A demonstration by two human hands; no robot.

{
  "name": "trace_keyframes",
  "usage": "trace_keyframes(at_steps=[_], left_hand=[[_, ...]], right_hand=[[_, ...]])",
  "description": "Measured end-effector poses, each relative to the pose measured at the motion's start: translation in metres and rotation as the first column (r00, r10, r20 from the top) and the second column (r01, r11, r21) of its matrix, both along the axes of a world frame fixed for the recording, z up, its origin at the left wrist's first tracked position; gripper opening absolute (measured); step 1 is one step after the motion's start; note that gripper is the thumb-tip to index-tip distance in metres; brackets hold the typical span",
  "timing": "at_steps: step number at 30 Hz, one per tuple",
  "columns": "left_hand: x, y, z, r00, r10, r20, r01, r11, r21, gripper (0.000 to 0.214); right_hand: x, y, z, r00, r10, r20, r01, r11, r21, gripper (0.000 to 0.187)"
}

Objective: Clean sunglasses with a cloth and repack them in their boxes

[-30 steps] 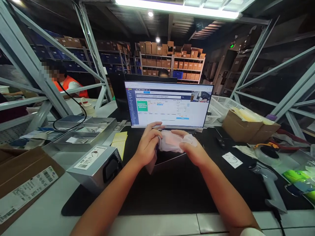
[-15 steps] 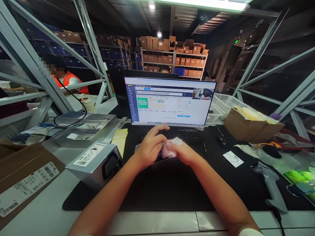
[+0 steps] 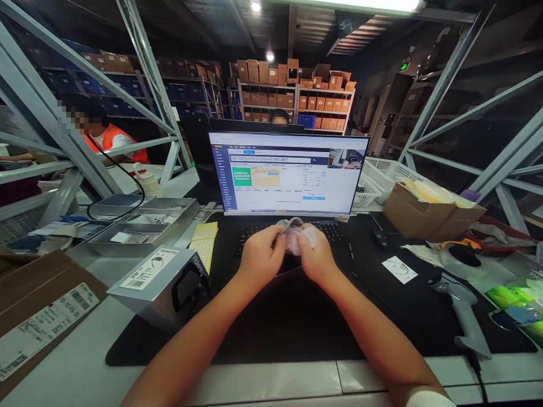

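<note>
Both the left hand [image 3: 259,255] and the right hand [image 3: 314,257] close their grip on a small, crumpled plastic pouch [image 3: 296,236] just before the keyboard [image 3: 254,233]; it seems light, soft and slippery, best pinched at its edges.

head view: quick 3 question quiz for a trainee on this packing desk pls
1. True or false: the left hand and right hand both grip the crumpled plastic bag.
2. Which lies right of the hands? A handheld scanner; B hammer; C kettle.
3. Fill in: the label sheets left of the keyboard are ___.
Key: 1 true; 2 A; 3 yellow.
</note>
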State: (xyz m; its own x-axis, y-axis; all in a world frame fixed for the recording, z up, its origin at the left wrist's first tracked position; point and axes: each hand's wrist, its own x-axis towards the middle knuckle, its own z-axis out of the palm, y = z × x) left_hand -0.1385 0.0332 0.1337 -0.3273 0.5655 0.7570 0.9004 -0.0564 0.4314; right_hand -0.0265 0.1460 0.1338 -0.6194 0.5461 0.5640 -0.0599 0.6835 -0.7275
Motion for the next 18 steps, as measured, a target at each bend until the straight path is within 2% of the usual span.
trace_keyframes(at_steps=[2, 4, 7, 9, 11, 13, 14, 16, 18], left_hand=[[-0.001, -0.002, 0.003, 0.996, -0.021, 0.089, 0.023, 1.000, -0.017, 0.018], [0.001, -0.004, 0.007, 0.996, -0.049, 0.072, 0.050, 0.999, -0.012, 0.018], [0.010, -0.004, 0.008, 0.988, -0.151, -0.034, 0.149, 0.988, -0.037, 0.020], [0.017, -0.001, 0.004, 0.984, -0.155, -0.087, 0.151, 0.987, -0.049, 0.022], [0.021, 0.002, 0.000, 0.994, -0.071, -0.086, 0.069, 0.997, -0.023, 0.028], [0.020, 0.004, -0.002, 1.000, 0.007, 0.020, -0.006, 0.999, -0.034, 0.037], [0.017, 0.005, -0.002, 0.994, 0.022, 0.106, -0.014, 0.997, -0.070, 0.040], [0.010, 0.005, 0.000, 0.959, 0.006, 0.284, 0.044, 0.984, -0.172, 0.041], [0.001, 0.004, 0.005, 0.913, -0.041, 0.406, 0.157, 0.954, -0.256, 0.038]], right_hand=[[0.005, 0.002, 0.007, 0.985, 0.009, 0.173, -0.025, 0.996, 0.088, 0.020], [0.010, 0.005, 0.014, 0.950, 0.082, 0.301, -0.103, 0.993, 0.053, 0.022], [0.016, 0.008, 0.020, 0.875, 0.229, 0.427, -0.244, 0.970, -0.020, 0.018], [0.016, 0.008, 0.018, 0.863, 0.176, 0.473, -0.216, 0.976, 0.032, 0.012], [0.012, 0.004, 0.014, 0.881, 0.016, 0.472, -0.095, 0.985, 0.144, 0.012], [0.006, 0.000, 0.010, 0.892, -0.112, 0.439, 0.016, 0.976, 0.215, 0.016], [0.004, -0.002, 0.009, 0.897, -0.134, 0.422, 0.040, 0.974, 0.224, 0.017], [0.003, -0.005, 0.009, 0.912, -0.097, 0.398, 0.020, 0.981, 0.193, 0.017], [0.006, -0.005, 0.012, 0.913, 0.033, 0.406, -0.089, 0.989, 0.118, 0.019]])
